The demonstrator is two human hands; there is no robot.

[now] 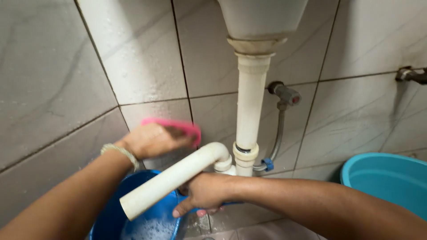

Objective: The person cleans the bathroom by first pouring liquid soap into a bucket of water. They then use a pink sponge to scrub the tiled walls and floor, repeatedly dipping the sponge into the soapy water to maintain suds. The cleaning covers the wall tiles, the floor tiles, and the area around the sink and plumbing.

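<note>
white drain pipe (178, 178) juts from the tiled wall (53, 89) above the blue bucket (111, 213); your left hand (151, 140) grips a pink scrubber (178, 126), your right hand (202, 193) clasps the bucket's rim.

Pink scrubber and white drain pipe

The flat pink scrubber (175, 126) lies pressed against the grey wall tiles, above the white plastic drain pipe (171, 180), whose loose angled section slants down-left, its open end over the blue bucket.
</note>
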